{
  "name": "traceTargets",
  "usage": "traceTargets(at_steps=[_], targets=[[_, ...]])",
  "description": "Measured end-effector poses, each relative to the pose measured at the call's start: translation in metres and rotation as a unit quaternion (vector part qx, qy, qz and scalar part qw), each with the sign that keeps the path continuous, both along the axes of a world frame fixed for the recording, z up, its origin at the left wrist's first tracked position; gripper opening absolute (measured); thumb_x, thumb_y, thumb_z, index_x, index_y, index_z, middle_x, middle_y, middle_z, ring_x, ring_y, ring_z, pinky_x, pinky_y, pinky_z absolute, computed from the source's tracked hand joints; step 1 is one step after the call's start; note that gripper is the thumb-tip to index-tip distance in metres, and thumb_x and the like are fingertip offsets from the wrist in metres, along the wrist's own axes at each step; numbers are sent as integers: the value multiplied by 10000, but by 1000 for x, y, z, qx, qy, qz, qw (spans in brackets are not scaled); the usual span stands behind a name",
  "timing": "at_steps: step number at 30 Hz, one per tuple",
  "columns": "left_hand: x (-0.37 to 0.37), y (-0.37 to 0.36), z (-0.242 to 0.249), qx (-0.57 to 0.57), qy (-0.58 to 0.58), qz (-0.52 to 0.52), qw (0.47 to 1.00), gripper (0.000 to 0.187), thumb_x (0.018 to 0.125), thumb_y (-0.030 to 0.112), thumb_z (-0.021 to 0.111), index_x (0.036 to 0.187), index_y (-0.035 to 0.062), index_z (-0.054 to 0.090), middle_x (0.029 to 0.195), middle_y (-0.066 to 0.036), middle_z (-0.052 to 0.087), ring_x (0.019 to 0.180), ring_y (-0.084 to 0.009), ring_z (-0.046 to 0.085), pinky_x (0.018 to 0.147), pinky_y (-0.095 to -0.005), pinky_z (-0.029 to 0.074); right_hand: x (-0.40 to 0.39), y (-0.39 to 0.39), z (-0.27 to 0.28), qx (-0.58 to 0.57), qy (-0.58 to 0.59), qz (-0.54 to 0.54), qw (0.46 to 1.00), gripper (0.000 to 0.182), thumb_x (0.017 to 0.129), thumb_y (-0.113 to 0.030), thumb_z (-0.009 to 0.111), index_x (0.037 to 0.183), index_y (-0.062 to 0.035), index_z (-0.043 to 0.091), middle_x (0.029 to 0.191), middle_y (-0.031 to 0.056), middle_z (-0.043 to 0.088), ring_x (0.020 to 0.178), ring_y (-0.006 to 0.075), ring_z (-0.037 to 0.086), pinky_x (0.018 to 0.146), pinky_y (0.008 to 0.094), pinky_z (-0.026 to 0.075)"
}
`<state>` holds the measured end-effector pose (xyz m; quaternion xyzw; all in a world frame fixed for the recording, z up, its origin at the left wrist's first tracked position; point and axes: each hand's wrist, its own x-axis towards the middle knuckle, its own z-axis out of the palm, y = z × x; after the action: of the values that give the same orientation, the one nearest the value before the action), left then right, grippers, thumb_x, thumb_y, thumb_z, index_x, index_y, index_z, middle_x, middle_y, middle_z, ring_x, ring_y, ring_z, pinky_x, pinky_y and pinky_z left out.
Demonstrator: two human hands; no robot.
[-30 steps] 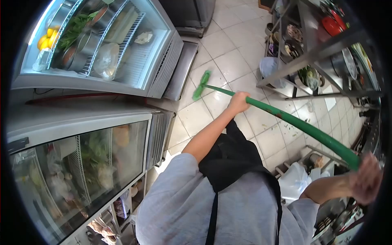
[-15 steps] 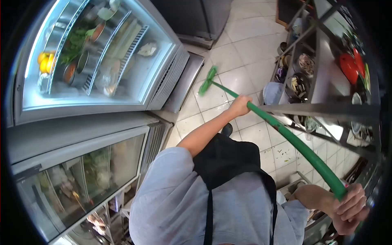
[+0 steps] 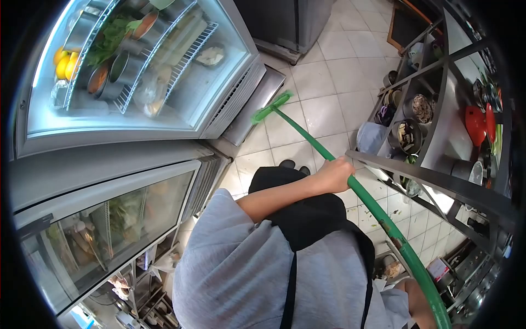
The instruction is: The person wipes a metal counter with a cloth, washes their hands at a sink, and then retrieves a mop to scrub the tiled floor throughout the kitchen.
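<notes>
A green broom runs diagonally from the upper middle to the lower right, its long green handle [image 3: 383, 215] crossing in front of the person's body. My left hand [image 3: 335, 174] is wrapped round the handle at about the middle of the view. At the far end, the green bristle head [image 3: 272, 107] lies at the edge of the metal base plate [image 3: 255, 107] below the lit fridge, where it meets the tiled floor. Only part of my right forearm shows at the lower right, beside the thick end of the handle; the right hand is outside the view.
An open lit fridge [image 3: 227, 112] with food on wire racks stands at the upper left, above a glass-fronted one [image 3: 164, 203]. Metal shelving [image 3: 438, 178] with pots and bowls lines the right. Green scraps [image 3: 397, 211] lie on the tiles near my feet.
The bristle head has moved left, from the tiles to the base plate. My left hand has come closer to the body and to the right. The right hand has dropped out of view.
</notes>
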<state>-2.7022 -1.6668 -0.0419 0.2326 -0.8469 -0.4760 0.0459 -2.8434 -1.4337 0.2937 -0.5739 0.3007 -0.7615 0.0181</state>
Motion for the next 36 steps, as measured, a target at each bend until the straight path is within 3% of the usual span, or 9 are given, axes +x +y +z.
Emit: traceTargets(at_steps=[7,15,19,20,24,27,28,32,36], targets=[[51,-2,-25,-27,25,-26,999,129,608,102,558,542,13,493,577,-174,504,725,-341,502,604,-432,423,57,6,-17,-9,18,3,1000,345,883,-320,341,627,-109,438,394,-17,407,328,114,439,348,228,403],[164,-2,-63,-18,17,-64,998,131,590,108,574,533,23,493,573,-162,519,700,-347,515,623,-425,428,199,16,-46,-30,-35,-83,996,383,876,-364,286,698,-64,445,373,-19,394,304,78,418,330,245,401],[236,-14,-62,-55,44,-59,996,138,579,105,573,526,15,482,561,-177,509,684,-364,510,624,-419,431,276,22,-63,0,-14,-102,995,405,866,-351,275,592,-94,426,377,-24,400,302,84,421,386,242,412],[252,-19,-75,-43,17,-75,996,149,580,96,565,514,13,460,559,-180,498,687,-365,503,610,-429,419,292,18,-69,-6,-3,-45,999,405,852,-328,282,518,-119,377,362,-27,379,300,83,414,411,247,406],[316,-15,-78,-56,64,-41,996,192,571,127,586,504,15,445,539,-180,470,634,-369,493,589,-439,398,351,-1,-64,-29,-60,-35,997,352,834,-296,320,527,-125,342,335,-54,324,298,72,393,387,235,369],[325,10,-74,-84,147,-9,986,195,561,136,593,501,22,447,540,-177,475,620,-375,490,590,-440,396,367,10,-39,9,-24,-6,1000,308,835,-275,341,574,-114,363,349,-54,337,307,66,396,358,219,352],[314,19,-73,-17,127,-23,992,173,550,122,589,500,31,450,564,-177,490,651,-372,494,591,-446,395,367,15,-24,51,42,-5,998,264,840,-262,352,631,-103,381,387,-45,372,327,62,409,335,196,328],[270,58,-44,16,160,-101,982,132,563,84,570,525,32,455,578,-173,491,670,-372,491,620,-436,400,384,8,8,79,128,52,987,259,837,-263,372,629,-109,378,408,-32,391,344,69,422,349,205,349],[242,87,-42,55,210,-89,972,169,590,111,595,547,24,456,609,-169,501,733,-365,489,631,-433,400,388,3,28,81,170,92,978,255,834,-264,393,627,-115,375,428,-19,410,360,76,434,364,215,371]])
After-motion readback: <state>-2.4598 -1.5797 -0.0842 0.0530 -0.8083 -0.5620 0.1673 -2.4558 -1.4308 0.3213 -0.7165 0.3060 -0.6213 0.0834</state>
